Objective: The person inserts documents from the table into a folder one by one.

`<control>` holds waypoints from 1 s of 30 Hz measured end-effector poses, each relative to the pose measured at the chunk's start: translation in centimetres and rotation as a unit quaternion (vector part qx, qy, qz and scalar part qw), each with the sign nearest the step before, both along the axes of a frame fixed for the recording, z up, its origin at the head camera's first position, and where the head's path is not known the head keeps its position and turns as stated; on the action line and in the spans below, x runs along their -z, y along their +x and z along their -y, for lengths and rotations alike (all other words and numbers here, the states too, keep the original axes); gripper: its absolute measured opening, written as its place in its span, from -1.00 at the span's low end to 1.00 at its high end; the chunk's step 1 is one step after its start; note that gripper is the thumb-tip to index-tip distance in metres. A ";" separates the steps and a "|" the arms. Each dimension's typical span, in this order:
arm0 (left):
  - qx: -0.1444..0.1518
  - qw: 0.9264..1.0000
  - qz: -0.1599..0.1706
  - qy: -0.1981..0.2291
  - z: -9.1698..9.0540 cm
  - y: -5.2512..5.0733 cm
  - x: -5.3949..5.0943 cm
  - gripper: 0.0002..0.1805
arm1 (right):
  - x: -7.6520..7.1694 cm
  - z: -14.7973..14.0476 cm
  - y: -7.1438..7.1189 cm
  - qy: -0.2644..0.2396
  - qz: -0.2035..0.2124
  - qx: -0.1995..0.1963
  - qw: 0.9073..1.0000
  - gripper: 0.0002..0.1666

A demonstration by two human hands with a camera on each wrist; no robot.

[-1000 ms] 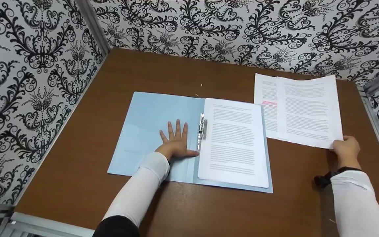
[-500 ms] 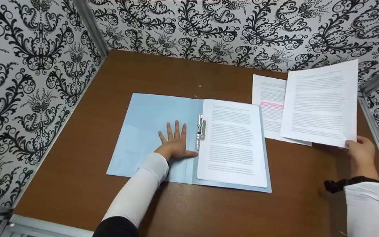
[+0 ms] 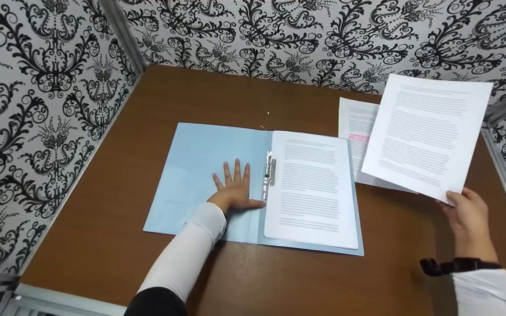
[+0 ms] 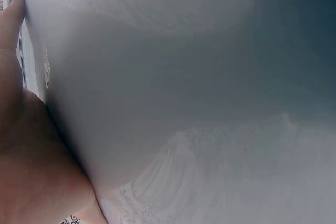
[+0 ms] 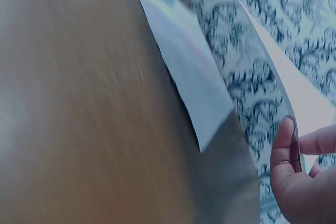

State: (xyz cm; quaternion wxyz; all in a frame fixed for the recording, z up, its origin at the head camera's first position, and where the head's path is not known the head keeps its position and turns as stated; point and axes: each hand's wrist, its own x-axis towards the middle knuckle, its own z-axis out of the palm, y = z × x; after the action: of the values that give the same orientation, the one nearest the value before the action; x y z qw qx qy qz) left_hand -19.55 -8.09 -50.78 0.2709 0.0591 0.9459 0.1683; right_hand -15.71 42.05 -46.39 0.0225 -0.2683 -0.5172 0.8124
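A light blue folder [image 3: 204, 145] lies spread out on the table, a stack of printed pages [image 3: 310, 188] on its right side beside a metal clip [image 3: 270, 173]. Flat on the folder's left cover rests my left hand [image 3: 234, 193], fingers spread, its thumb reaching toward the clip. My right hand [image 3: 468, 215] pinches the lower right corner of a printed sheet [image 3: 424, 136], which is tilted and raised off the table. Under it, partly covered, lies another sheet [image 3: 358, 127] with a pink highlighted line. In the right wrist view the thumb and fingers clasp the paper's edge [image 5: 286, 95].
The brown table [image 3: 103, 188] meets patterned walls [image 3: 257, 39] at the back and sides. A metal frame edge [image 3: 68, 300] runs along the front left. The lying sheet's left edge is close to the folder's right edge.
My right hand has lifted the printed sheet off the one below, moved right, then come slightly back left and down, tilting the sheet. My left hand has stayed put.
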 end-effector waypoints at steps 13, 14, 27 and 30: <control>0.000 1.000 -0.001 -0.001 0.1 0.1 0.2 0.36 | 0.8 6.4 3.8 -0.009 -0.049 -0.037 0.998 -0.82; 0.000 1.000 -0.002 0.000 0.1 0.1 0.1 0.36 | 0.9 7.0 4.0 -0.001 -0.053 -0.040 0.998 -0.82; 0.004 1.000 0.003 0.003 0.0 -0.1 0.1 0.36 | 2.5 13.2 7.1 0.060 -0.071 -0.110 0.990 -0.82; 0.005 1.000 0.004 0.005 0.0 -0.1 0.2 0.36 | 2.9 14.3 7.6 0.085 -0.054 -0.118 0.988 -0.82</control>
State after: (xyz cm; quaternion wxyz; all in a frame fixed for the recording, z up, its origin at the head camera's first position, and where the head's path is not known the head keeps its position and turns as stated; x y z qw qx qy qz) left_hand -19.60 -8.13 -50.96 0.2754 0.0647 0.9436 0.1720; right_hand -8.15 27.75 -49.29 -0.0228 -0.1588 -0.6100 0.7760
